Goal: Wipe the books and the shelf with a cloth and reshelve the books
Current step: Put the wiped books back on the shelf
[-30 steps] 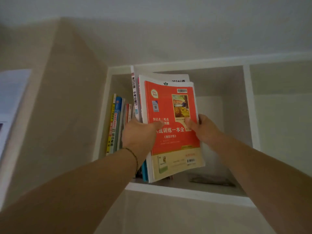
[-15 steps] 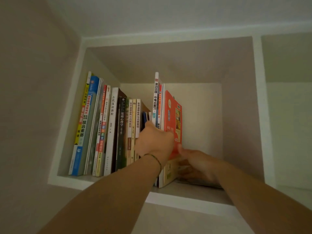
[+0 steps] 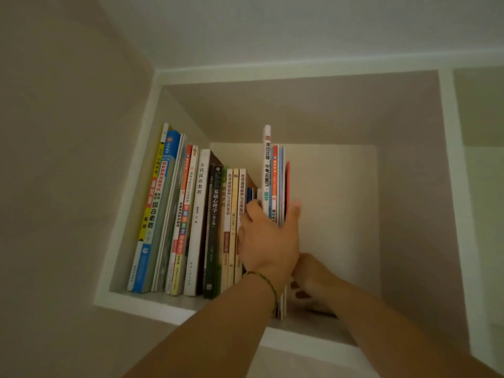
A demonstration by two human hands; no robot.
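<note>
Up in the pale square cubby of the white-framed wall shelf, the person's left hand is spread around a thin bundle of tall paperback workbooks with white, blue and red spines, fingers on the near side and thumb on the far side, pressing them upright against the long row of mixed-colour paperback books that fills the left half of the compartment. Lower down and just beside the bundle's foot, the right hand reaches to the shelf floor; its fingers look loosely curled, but whether they grip anything I cannot tell, since that corner is dark and partly hidden by the wrist. No cloth is plainly visible. Judging by this, reshelving looks nearly finished: the books stand in place, with the right half of the cubby bare. What seems left is squaring the bundle, letting go, and perhaps wiping the open stretch of shelf
</note>
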